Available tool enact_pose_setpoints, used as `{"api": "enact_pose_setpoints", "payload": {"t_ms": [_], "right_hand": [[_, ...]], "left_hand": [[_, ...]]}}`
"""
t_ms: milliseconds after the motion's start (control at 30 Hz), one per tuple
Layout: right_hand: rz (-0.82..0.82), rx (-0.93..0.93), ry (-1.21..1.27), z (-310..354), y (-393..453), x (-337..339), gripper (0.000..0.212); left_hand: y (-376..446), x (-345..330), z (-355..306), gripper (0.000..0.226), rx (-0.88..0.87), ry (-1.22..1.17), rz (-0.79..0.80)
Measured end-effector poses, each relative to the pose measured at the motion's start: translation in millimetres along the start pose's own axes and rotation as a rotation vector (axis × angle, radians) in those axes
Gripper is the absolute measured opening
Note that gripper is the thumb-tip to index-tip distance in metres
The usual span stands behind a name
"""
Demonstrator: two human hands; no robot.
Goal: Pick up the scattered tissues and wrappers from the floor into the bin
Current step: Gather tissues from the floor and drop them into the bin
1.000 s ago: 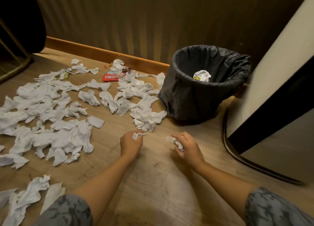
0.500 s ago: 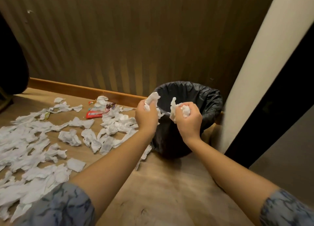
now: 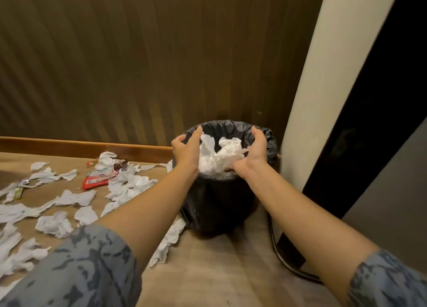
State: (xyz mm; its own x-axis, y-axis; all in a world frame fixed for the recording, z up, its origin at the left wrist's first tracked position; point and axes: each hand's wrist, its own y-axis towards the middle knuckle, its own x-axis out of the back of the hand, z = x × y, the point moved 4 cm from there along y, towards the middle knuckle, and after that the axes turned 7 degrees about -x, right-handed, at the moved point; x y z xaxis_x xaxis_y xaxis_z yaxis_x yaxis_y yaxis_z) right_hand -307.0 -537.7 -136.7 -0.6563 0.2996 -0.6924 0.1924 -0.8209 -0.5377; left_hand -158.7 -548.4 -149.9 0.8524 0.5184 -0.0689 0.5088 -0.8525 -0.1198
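A round bin lined with a black bag (image 3: 215, 205) stands on the wooden floor against the wall. My left hand (image 3: 187, 149) and my right hand (image 3: 254, 152) hover over its mouth, palms facing each other, fingers spread. White crumpled tissues (image 3: 217, 159) sit blurred between the two palms, inside the bin's opening, and neither hand clasps them. Many more torn white tissues (image 3: 129, 186) lie scattered over the floor to the left. Among them are a red wrapper (image 3: 94, 182) and a small green wrapper (image 3: 18, 192).
A ribbed brown wall with a wooden baseboard (image 3: 69, 145) runs behind the bin. A cream pillar (image 3: 323, 99) and a dark panel stand close on the right. A curved dark rail (image 3: 277, 249) lies on the floor by the bin's right side.
Both hands rose from the floor with tissues, reached the bin's mouth and spread their fingers. The tissues have left the fists and now lie between the palms in the bin.
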Motion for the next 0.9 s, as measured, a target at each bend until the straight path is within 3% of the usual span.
{"api": "enact_pose_setpoints", "payload": {"t_ms": [133, 233, 333, 500, 633, 900], "right_hand": [[-0.041, 0.058, -0.139, -1, -16, -5, 0.052], [0.006, 0.082, -0.378, -17, -19, -14, 0.028], [0.141, 0.061, -0.566, -45, -27, -26, 0.030], [0.246, 0.271, -1.173, -107, -55, -60, 0.017], [0.495, 0.389, -1.511, -180, -80, -97, 0.014], [1.076, 0.382, -1.851, -338, -142, -144, 0.034]], "left_hand": [[-4, 17, 0, 0.046, -0.098, 0.037, 0.008], [-9, 46, -7, 0.031, -0.159, 0.095, 0.027], [-19, 87, -19, 0.029, -0.185, 0.165, 0.153], [-61, 184, -36, 0.024, -0.282, 0.542, 0.371], [-97, 285, -41, 0.019, -0.269, 0.662, 0.264], [-178, 474, -5, 0.020, -0.118, 0.622, -0.104]]}}
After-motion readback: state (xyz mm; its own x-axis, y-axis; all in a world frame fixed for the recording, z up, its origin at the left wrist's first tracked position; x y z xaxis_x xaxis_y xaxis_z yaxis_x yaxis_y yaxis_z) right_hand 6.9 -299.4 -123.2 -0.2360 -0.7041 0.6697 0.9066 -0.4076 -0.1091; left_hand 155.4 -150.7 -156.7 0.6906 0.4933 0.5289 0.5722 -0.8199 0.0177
